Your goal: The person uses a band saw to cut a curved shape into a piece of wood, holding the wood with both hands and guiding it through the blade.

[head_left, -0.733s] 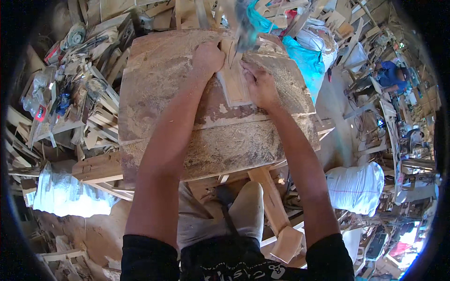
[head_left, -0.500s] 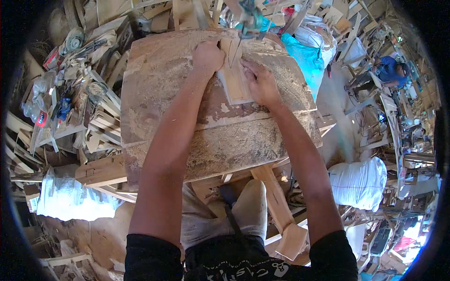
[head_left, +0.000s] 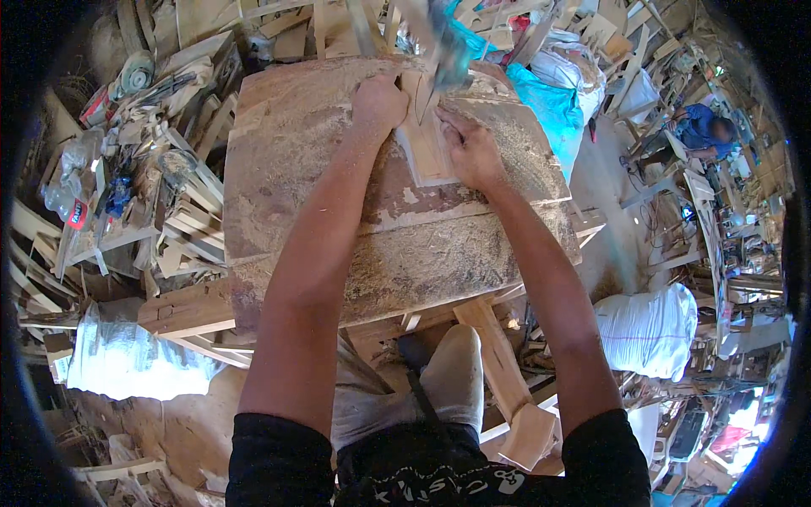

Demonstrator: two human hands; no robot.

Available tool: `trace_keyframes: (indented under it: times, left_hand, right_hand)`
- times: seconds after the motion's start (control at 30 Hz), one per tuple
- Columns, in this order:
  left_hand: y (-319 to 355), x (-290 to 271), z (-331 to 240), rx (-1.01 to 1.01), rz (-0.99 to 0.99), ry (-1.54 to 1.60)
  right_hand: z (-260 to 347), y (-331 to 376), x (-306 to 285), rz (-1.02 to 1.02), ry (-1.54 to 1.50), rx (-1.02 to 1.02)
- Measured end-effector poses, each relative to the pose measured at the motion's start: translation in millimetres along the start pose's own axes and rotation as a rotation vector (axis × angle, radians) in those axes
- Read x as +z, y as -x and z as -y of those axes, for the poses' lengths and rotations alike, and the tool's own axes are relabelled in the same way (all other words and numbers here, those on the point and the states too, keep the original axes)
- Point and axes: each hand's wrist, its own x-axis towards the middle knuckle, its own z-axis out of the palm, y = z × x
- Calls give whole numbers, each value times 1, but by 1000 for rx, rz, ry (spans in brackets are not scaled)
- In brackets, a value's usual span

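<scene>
A pale wooden board [head_left: 425,154] lies flat on the sawdust-covered worktable [head_left: 296,169], with a narrow dark curved line along its far part. My left hand [head_left: 378,103] is closed against the board's left edge near its far end, fingers curled. On the opposite edge, my right hand [head_left: 475,152] presses with bent fingers and thumb; some fingertips are hidden. Just beyond both hands, a blurred greenish machine part [head_left: 452,55], which looks like a saw's blade guide, hangs over the board's far end. A thin blade seems to run down from it.
Scrap wood [head_left: 190,220] is heaped at the left beside a plastic bottle [head_left: 68,207]. Blue and white sacks [head_left: 549,97] stand behind the table's right corner. A white sack [head_left: 646,329] lies at the right. Farther right, another person [head_left: 705,131] sits bent over.
The view has shifted slightly, and the board with both hands sits a little differently below the machine part, which is more blurred now. Both hands keep their hold.
</scene>
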Motion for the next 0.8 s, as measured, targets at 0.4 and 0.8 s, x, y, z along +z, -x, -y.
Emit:
trace_keyframes:
  times: [0.4,0.8]
  left_hand:
    - [5,-7,-6,65,-64,49]
    - [-2,0,-2,97,-91,0]
  right_hand:
    - [1,-3,-4,31,18,35]
    - [4,-5,-4,-8,7,13]
